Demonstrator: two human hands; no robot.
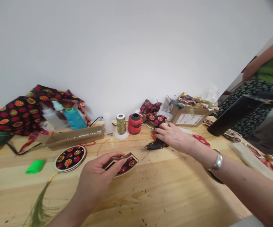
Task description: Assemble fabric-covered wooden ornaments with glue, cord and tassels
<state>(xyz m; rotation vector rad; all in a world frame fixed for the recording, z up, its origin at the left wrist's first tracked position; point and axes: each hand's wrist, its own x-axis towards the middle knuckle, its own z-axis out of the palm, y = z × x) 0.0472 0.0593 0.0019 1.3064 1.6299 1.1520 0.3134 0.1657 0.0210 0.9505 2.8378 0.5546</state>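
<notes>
My left hand (pixel 96 176) is closed on a folded fabric-covered piece (pixel 127 162) with red and orange dots, held just above the wooden table (pixel 164 195). My right hand (pixel 174 137), a silver watch on its wrist, reaches across to a black glue gun (pixel 154 146) lying on the table, and its fingers rest over the gun's rear end. A round fabric-covered disc (pixel 70 157) lies left of my left hand. A peacock feather (pixel 40 206) lies at the near left.
Along the wall stand a gold thread spool (pixel 121 124), a red spool (pixel 134 123), a teal spool (pixel 74 119), bottles, a long cardboard tray (pixel 72 136) and patterned cloth (pixel 18 110). A cardboard box (pixel 188 118) sits at the right. Another person (pixel 266 85) stands far right.
</notes>
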